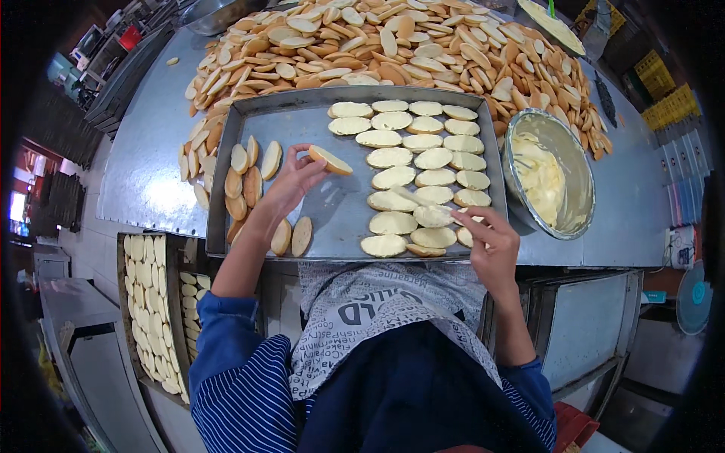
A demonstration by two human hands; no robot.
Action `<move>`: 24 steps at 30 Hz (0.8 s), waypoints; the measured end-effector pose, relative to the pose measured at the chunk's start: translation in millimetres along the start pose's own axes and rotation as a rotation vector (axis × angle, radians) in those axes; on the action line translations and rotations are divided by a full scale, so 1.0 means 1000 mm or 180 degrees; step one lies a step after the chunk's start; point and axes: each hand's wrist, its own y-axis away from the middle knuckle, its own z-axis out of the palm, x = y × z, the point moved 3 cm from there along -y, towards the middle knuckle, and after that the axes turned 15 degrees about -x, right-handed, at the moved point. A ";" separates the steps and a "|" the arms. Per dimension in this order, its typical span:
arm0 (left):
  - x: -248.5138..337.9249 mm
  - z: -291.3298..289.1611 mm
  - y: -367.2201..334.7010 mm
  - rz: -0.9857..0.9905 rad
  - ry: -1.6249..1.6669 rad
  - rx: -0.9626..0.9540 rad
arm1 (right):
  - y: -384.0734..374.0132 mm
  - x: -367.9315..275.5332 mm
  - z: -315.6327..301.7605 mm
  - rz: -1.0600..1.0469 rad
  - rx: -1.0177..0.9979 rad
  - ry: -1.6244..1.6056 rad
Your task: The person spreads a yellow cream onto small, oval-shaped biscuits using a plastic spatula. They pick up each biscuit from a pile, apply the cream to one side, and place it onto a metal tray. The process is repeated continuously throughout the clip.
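Observation:
My left hand [291, 183] holds a halved bread slice [330, 160] up over the middle of a metal baking tray [341, 208]. My right hand [485, 240] grips a spreading knife [427, 205] whose blade lies over the cream-covered slices [423, 170] set in rows on the tray's right side. Several plain browned slices [245, 185] lie loose along the tray's left side.
A steel bowl [550, 174] of pale cream stands right of the tray. A big heap of bread slices [393, 45] covers the metal table behind. Racked trays of slices [151, 302] sit below at the left. A small fan [693, 298] is at the right.

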 end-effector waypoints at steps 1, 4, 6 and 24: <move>-0.003 -0.011 -0.006 -0.0051 -0.0144 -0.0007 | 0.001 0.001 -0.003 0.0116 -0.0021 -0.0134; -0.008 -0.031 -0.022 -0.0148 -0.0757 -0.0049 | 0.009 0.014 -0.006 0.0252 0.0232 -0.0272; -0.010 -0.041 -0.034 -0.0128 -0.1370 -0.0071 | 0.016 0.021 -0.011 0.0450 0.0262 -0.0405; 0.016 -0.007 -0.030 0.0954 -0.4805 0.0380 | 0.016 0.098 -0.112 0.1130 0.1180 0.0549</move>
